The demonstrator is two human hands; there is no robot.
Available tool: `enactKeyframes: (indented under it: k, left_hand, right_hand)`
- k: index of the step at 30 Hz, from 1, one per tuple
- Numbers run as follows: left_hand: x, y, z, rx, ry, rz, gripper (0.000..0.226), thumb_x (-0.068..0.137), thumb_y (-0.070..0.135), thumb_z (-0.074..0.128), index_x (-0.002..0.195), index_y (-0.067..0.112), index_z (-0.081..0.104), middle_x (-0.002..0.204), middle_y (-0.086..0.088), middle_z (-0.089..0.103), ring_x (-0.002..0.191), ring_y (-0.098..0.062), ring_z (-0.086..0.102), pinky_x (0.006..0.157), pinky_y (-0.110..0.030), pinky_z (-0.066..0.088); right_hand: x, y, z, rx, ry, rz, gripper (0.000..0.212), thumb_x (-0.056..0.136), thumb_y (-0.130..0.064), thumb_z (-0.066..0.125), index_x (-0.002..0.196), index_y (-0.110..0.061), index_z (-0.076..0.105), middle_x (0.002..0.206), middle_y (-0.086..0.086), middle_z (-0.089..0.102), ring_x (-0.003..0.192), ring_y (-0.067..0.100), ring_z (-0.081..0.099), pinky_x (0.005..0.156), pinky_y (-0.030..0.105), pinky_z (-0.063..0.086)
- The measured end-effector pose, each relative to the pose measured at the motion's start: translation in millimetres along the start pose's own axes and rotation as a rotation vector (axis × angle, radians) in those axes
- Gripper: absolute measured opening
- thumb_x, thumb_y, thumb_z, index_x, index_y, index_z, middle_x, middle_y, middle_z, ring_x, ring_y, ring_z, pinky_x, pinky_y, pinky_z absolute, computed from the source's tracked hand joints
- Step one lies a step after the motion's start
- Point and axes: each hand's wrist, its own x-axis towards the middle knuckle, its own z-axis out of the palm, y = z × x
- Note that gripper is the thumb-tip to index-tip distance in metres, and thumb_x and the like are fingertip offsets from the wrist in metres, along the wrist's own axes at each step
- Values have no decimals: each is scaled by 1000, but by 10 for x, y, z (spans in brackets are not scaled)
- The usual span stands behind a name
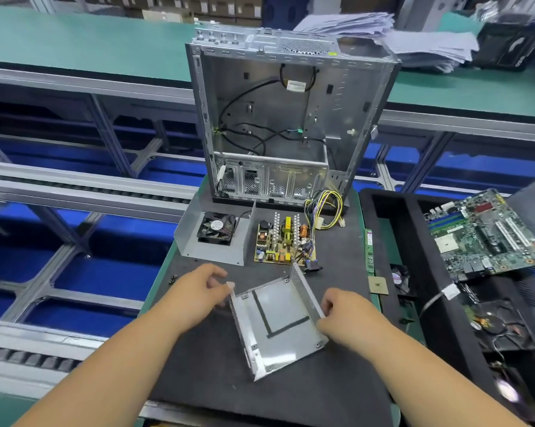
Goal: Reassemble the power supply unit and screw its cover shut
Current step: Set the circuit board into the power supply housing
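I grip the PSU base tray (275, 322) at lower centre, left hand (198, 291) pinching its left wall, right hand (343, 312) its right. The circuit board (283, 241) above could snag its wires on the tray's wall.

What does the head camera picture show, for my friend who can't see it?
Two hands, left hand and right hand, hold an empty metal tray by its sides on a black mat. Behind it lie a circuit board, a fan cover, and an open computer case.
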Motion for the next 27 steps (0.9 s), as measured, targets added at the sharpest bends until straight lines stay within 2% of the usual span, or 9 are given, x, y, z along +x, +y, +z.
enactKeyframes:
  k: [2,5,9,14,18,20,23,25,27]
  left_hand:
    - [-44,45,87,-28,-5,-5,18,87,35,71,102,34,62,92,4,70,83,-11,68,78,-33,54]
    - [-90,134,192,30,82,22,22,86,32,71,104,39,60,96,9,67,85,-5,64,66,-23,46]
    - [-127,217,308,-78,81,35,34,88,23,68,116,40,57,105,15,66,89,-1,65,73,-23,48]
    - [-158,226,393,-145,38,48,50,88,11,67,131,32,52,121,15,63,98,4,63,80,-17,47]
    - [-247,193,431,31,25,-24,62,79,32,76,131,36,43,118,18,59,89,-3,66,70,-21,49]
    - [-291,170,449,187,15,-48,54,75,41,76,119,37,46,107,18,62,84,-6,67,72,-28,52]
    - [-290,191,445,235,23,-36,37,74,36,75,105,36,55,88,17,67,76,-2,66,76,-33,55]
    - [-247,248,412,285,38,-23,32,75,30,73,103,36,58,84,17,67,76,-1,63,72,-30,54]
    - [-175,313,367,379,81,6,31,78,23,68,106,34,59,85,19,63,80,0,60,65,-25,49]
  right_hand:
    - [-32,55,27,48,-21,1,12,68,-23,58,78,-24,52,79,-5,62,66,13,54,51,25,37]
    - [-55,119,28,134,-46,20,16,68,-26,63,80,-22,55,79,-3,65,63,16,57,54,25,42]
    - [-72,171,20,162,-21,6,25,78,-50,63,80,-26,53,77,-7,64,67,11,57,57,26,42]
    - [-63,170,43,195,3,-55,27,90,-43,58,111,-27,52,87,-8,66,74,10,63,62,25,46]
    - [33,173,2,115,22,-79,31,91,-45,54,115,-24,52,102,-3,67,88,18,65,76,31,52]
    - [140,163,-107,58,111,-154,37,93,-34,51,130,-27,47,120,1,59,98,23,63,79,32,50]
    - [343,84,-332,-191,150,-402,63,88,0,45,144,-27,41,141,1,41,116,28,53,86,36,48]
    - [440,6,-443,-396,106,-486,61,84,7,46,138,-23,51,137,3,46,119,28,50,91,39,48]
    - [499,-26,-499,-516,70,-482,48,86,1,52,127,-21,60,126,6,56,113,29,53,89,40,50]
